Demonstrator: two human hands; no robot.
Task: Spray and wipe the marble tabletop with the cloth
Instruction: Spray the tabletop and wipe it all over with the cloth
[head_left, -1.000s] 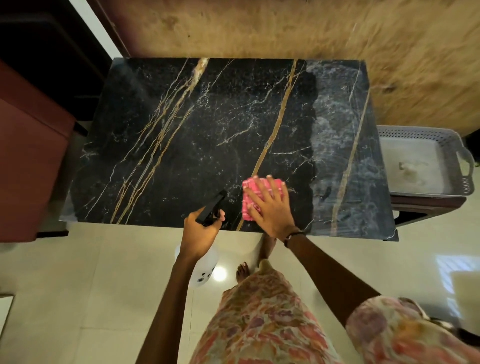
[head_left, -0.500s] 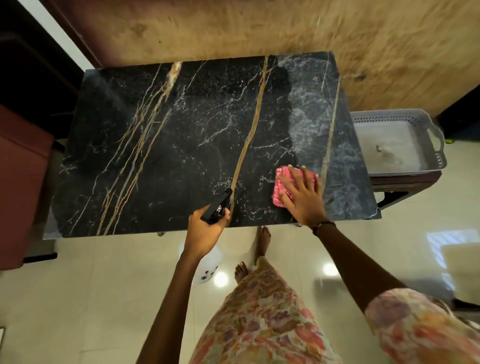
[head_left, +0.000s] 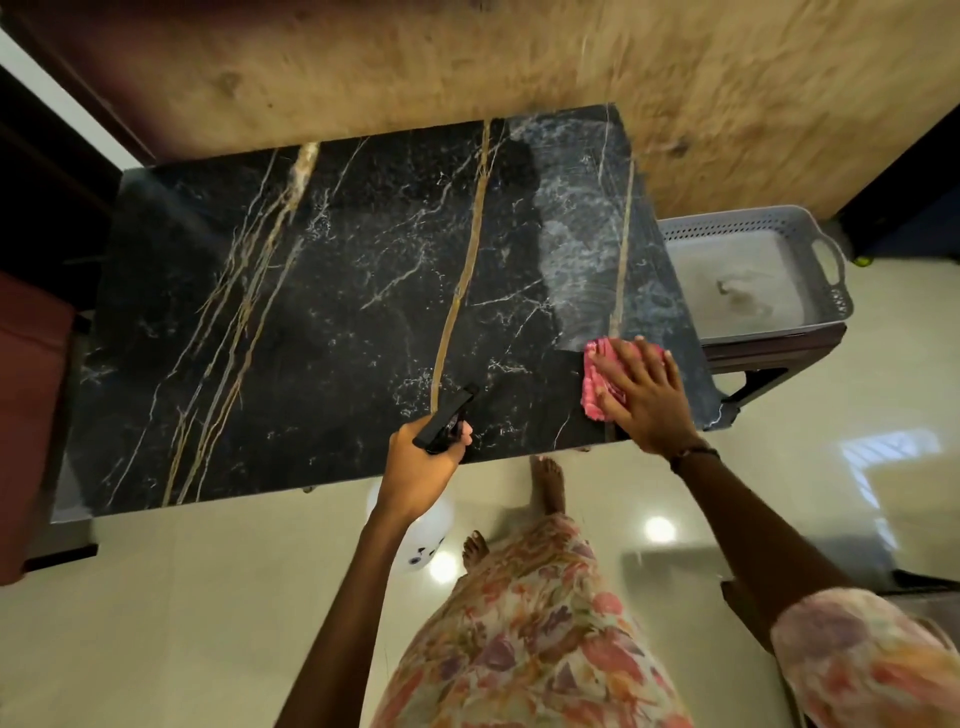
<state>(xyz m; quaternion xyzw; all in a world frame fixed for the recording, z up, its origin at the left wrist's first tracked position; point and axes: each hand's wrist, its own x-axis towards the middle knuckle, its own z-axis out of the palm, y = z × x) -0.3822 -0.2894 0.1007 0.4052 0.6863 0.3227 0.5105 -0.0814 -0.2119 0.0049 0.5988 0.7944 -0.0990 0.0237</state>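
Pressing flat on the pink cloth (head_left: 597, 384), the right hand (head_left: 644, 400) has its fingers spread out straight, so this grip is loose and open and just pushes down. That way more of the cloth rubs the stone at once. The cloth lies on the black marble tabletop (head_left: 322, 322) at the lower right of it, near the front edge and close to the right corner. Just above the cloth there is a pale, cloudy patch on the stone, which looks like wet spray waiting to be wiped. The left hand (head_left: 423, 467) is at the lower middle of the frame, at the front edge of the tabletop. Its grip is curled tight round the black top of the spray bottle (head_left: 444, 421), and the white round body of the bottle hangs below the hand, partly hidden by the arm. The nozzle points up and across the stone, so it seems ready to squirt more when needed. To the right of the tabletop, well apart from the cloth, a grey basket (head_left: 831, 260) sits on a lower stand. The big left part of the stone looks dark and may need wiping next.
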